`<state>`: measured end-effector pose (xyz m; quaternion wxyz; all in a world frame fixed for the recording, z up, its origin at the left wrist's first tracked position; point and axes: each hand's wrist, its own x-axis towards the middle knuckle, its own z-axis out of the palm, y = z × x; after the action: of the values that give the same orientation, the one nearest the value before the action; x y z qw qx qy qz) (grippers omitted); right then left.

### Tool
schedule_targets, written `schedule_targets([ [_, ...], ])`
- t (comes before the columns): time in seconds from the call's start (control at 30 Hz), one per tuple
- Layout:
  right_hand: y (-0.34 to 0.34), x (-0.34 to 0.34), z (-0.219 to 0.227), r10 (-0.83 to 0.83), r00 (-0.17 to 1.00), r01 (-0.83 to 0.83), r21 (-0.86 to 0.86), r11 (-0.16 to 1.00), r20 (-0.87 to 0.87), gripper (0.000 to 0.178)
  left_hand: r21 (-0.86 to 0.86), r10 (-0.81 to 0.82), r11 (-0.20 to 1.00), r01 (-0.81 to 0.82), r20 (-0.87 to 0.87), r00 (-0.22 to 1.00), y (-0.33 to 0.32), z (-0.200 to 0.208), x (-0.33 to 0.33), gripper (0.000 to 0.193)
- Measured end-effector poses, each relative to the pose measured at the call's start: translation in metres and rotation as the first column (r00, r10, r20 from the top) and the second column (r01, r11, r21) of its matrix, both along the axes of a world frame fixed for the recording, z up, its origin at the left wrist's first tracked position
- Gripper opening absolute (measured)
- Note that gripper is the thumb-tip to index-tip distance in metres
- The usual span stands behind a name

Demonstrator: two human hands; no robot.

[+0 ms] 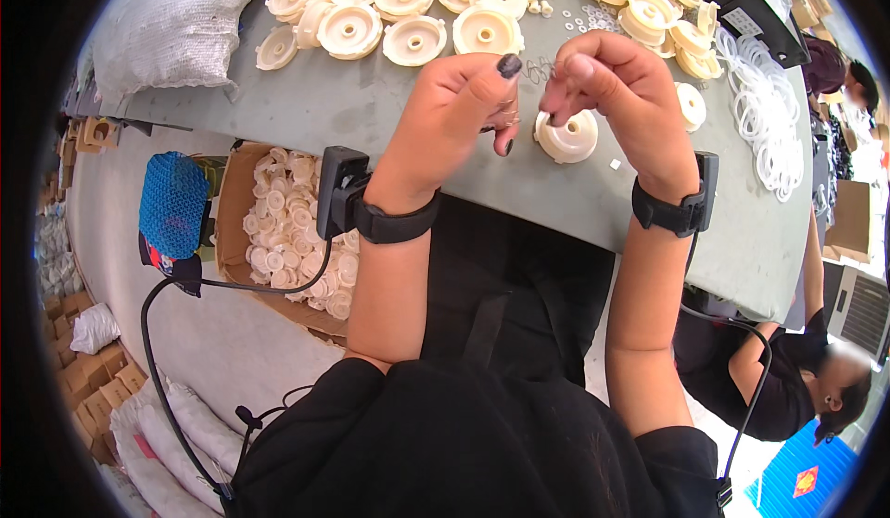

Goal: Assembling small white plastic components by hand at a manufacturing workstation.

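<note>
My left hand (445,119) is raised over the table with its fingers curled. Thin metal wire pieces, which look like small springs (509,110), show between its thumb and fingers. My right hand (626,96) is raised opposite, its thumb and fingertips drawn together. Whatever those fingertips may hold is too small to make out. Below and between the hands, a cream plastic round part (567,138) with a hub lies on the table, partly covered by the right fingers. More thin wire springs (538,70) lie just beyond it. Each wrist wears a black strap with a device.
Cream round parts (350,31) pile along the table's (306,91) far side. White rings (756,101) lie at right, near small clear washers (593,19). A white woven sack (176,36) rests at far left. Below stands a carton (236,184) of cream parts. A person (779,370) sits at right.
</note>
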<state>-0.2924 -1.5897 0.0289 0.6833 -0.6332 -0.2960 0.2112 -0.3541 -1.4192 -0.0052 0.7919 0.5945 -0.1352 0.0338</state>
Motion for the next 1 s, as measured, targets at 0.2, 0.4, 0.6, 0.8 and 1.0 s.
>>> schedule_targets([
  [0.2, 0.0, 0.008, -0.003, -0.015, 0.989, 0.002, 0.089, 0.996, 0.147, 0.014, -0.201, -0.107, 0.977, 0.077, -0.143, 0.984, 0.002, -0.001, 0.001, 0.039],
  [0.4, 0.004, 0.007, -0.006, -0.029, 0.977, 0.013, 0.076, 0.997, 0.213, 0.018, -0.304, -0.165, 0.947, 0.107, -0.171, 0.971, -0.001, -0.004, 0.001, 0.039],
  [0.6, 0.004, 0.006, -0.004, 0.047, 0.999, -0.046, 0.078, 0.996, -0.011, 0.016, -0.291, -0.175, 0.948, 0.132, -0.128, 0.976, 0.002, -0.006, 0.002, 0.039],
  [0.8, 0.003, 0.008, -0.007, 0.047, 0.997, -0.051, -0.064, 0.997, -0.061, 0.019, -0.217, -0.134, 0.971, 0.101, -0.146, 0.98, 0.001, -0.002, 0.001, 0.04],
  [1.0, 0.002, 0.007, -0.007, 0.007, 1.0, -0.006, 0.075, 0.997, -0.005, 0.016, -0.185, -0.098, 0.98, 0.068, -0.158, 0.983, 0.004, -0.003, 0.001, 0.04],
])
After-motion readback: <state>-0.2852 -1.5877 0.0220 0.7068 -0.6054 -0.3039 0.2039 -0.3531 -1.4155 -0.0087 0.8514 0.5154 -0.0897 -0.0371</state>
